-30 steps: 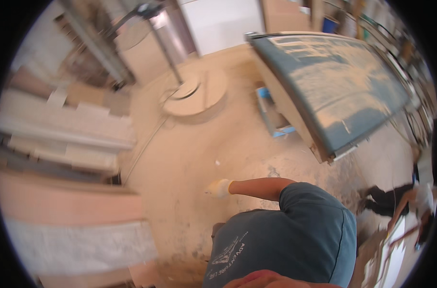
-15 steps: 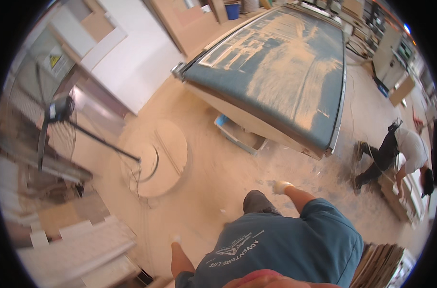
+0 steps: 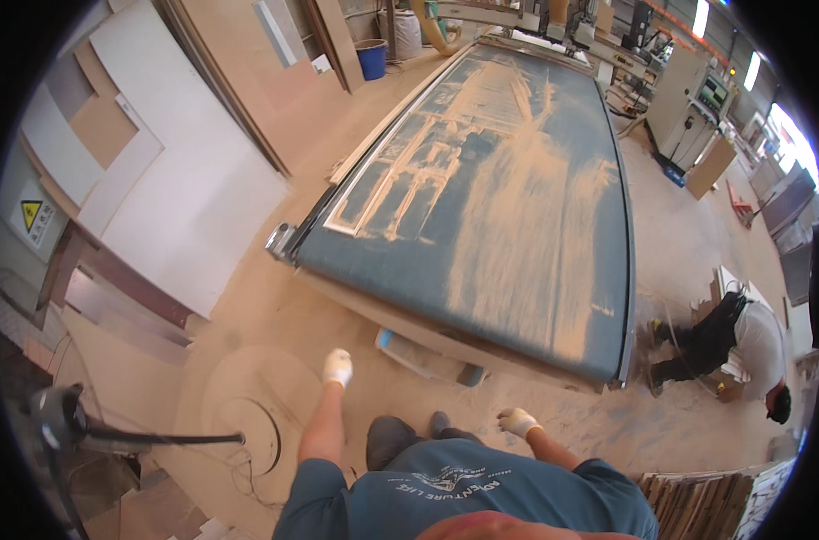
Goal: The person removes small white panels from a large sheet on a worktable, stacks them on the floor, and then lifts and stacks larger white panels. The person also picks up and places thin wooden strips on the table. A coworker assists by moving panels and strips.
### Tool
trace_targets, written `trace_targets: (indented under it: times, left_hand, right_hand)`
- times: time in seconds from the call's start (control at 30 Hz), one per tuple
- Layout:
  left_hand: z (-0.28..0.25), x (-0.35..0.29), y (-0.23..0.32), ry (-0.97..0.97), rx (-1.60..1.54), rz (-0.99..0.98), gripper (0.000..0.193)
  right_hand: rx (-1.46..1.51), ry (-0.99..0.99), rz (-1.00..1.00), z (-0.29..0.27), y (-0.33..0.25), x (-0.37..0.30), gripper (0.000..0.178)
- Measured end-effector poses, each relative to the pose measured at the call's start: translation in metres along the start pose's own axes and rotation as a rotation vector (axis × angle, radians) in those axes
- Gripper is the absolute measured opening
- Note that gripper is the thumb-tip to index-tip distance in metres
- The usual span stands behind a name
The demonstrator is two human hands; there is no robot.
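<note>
My left hand point(image 3: 337, 368), in a pale glove, hangs above the dusty floor, short of the near left side of a long machine table point(image 3: 373, 261). It looks rounded, and its fingers are too blurred to make out. My right hand point(image 3: 519, 422), also gloved, is lower and to the right, before the table's near edge. Its fingers are apart, with nothing in them. Neither hand touches anything. The table has a dark blue-green belt streaked with tan sawdust point(image 3: 517, 243). A grey bin with a blue corner point(image 3: 418, 357) sits under its near end.
A pedestal fan point(image 3: 63, 418) stands at lower left by a round board point(image 3: 216, 396). White panels point(image 3: 193, 171) lean at left. At right a co-worker point(image 3: 756, 337) bends over boards. Stacked boards point(image 3: 697, 504) are at lower right, a control cabinet point(image 3: 693, 108) far right.
My view has swung up and left, and the machine table is nearer. My left hand has come forward and up in view; my right hand sits lower in view, its fingers now showing.
</note>
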State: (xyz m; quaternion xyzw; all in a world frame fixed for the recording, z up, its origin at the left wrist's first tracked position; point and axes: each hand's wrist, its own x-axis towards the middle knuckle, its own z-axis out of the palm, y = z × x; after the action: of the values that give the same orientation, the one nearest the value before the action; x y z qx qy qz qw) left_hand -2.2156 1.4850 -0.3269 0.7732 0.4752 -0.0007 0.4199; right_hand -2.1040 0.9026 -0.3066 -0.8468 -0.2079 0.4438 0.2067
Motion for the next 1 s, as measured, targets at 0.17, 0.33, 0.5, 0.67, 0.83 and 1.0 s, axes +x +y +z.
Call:
trace_targets:
  times: [0.17,0.33,0.5,0.67,0.83,1.0]
  left_hand:
    - [-0.052,0.223,0.148,0.103,0.048,0.281,0.036]
    - [-0.058,0.362,0.274,0.235,0.642,0.298,0.048]
    - [-0.057,0.428,0.316,0.013,0.498,0.312,0.042]
    - [-0.048,0.395,0.323,-0.256,0.495,0.717,0.027]
    - [0.0,0.248,0.309,-0.435,0.338,0.875,0.027]
    - [0.03,0.094,0.274,-0.595,0.296,0.797,0.026]
  right_hand:
    - [0.455,0.169,0.166,-0.028,-0.086,0.025,0.034]
    - [0.704,0.419,0.486,-0.015,-0.146,0.009,0.034]
    - [0.463,0.427,0.472,-0.061,-0.233,0.07,0.033]
    - [0.194,0.618,0.166,-0.177,-0.361,0.201,0.024]
    - [0.074,0.746,0.037,-0.261,-0.465,0.301,0.024]
    - [0.021,0.964,0.515,-0.243,-0.437,0.315,0.056]
